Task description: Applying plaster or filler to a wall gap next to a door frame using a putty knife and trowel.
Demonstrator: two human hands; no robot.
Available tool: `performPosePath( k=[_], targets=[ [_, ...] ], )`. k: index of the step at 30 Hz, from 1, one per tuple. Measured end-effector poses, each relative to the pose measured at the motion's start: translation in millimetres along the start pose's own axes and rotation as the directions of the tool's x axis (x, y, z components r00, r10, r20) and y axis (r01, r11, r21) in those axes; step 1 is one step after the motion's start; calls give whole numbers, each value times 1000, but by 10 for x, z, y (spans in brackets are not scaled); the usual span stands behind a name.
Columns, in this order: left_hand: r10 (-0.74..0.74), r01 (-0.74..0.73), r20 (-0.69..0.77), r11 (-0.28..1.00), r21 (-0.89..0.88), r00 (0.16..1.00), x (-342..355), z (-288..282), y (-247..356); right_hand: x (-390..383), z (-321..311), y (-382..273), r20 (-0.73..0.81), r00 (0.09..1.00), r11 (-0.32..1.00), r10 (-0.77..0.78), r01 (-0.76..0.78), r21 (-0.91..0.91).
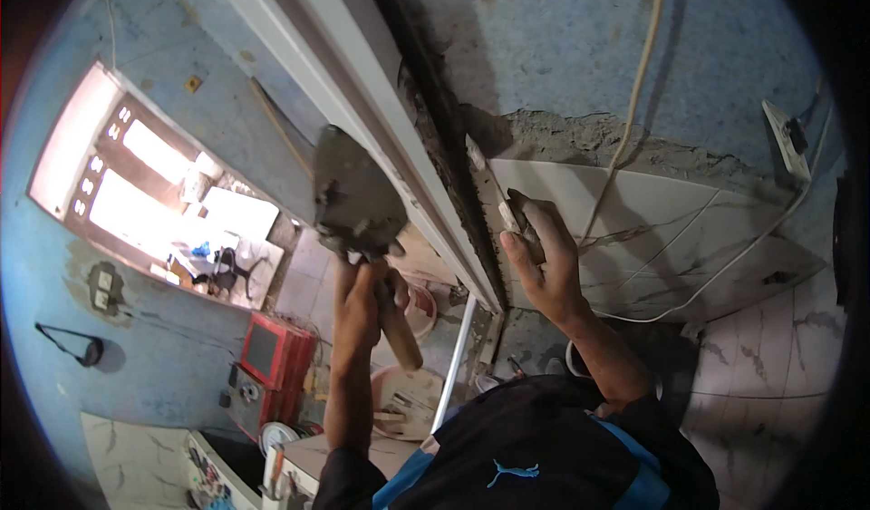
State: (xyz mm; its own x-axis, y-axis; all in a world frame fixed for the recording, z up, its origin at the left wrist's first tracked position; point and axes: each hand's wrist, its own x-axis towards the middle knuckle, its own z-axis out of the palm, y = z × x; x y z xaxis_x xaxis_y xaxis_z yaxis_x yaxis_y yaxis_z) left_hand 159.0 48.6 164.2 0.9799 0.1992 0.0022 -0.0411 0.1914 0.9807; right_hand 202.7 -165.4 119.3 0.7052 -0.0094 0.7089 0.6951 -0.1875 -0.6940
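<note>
My left hand point(362, 300) is closed around the wooden handle point(401, 336) of a trowel. Wet grey mortar point(358, 188) covers the trowel's blade, which points upward in front of the white door frame point(362, 116). Farther right, my right hand point(551, 261) grips a slim, narrow-bladed tool point(505, 211) smeared with pale material. Its tip reaches toward the rough, dark gap point(439, 152) between the frame and the tiled wall. The tool's exact kind is hard to make out, as my fingers hide part of it.
Marbled white tiles point(634, 215) line the right wall under a rough mortar edge. A loose cable point(634, 93) hangs across them. Left of the frame are buckets point(408, 401), a red cabinet-like box point(272, 365) and a bright window opening point(145, 184). A white bar point(456, 360) leans near my body.
</note>
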Motion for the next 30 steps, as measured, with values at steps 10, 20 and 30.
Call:
performPosePath(
  k=[10,20,30],
  targets=[
    [-372,397,209,913,-93,904,-531,-116,-17,-52,69,413,283,785,684,-551,619,-386],
    [-422,451,194,882,-140,886,-542,-47,-230,-332,-257,529,331,835,685,-439,550,-478],
    [-573,605,195,749,-270,796,-534,-67,-311,-418,-466,319,250,922,856,-296,372,-359]
  ],
)
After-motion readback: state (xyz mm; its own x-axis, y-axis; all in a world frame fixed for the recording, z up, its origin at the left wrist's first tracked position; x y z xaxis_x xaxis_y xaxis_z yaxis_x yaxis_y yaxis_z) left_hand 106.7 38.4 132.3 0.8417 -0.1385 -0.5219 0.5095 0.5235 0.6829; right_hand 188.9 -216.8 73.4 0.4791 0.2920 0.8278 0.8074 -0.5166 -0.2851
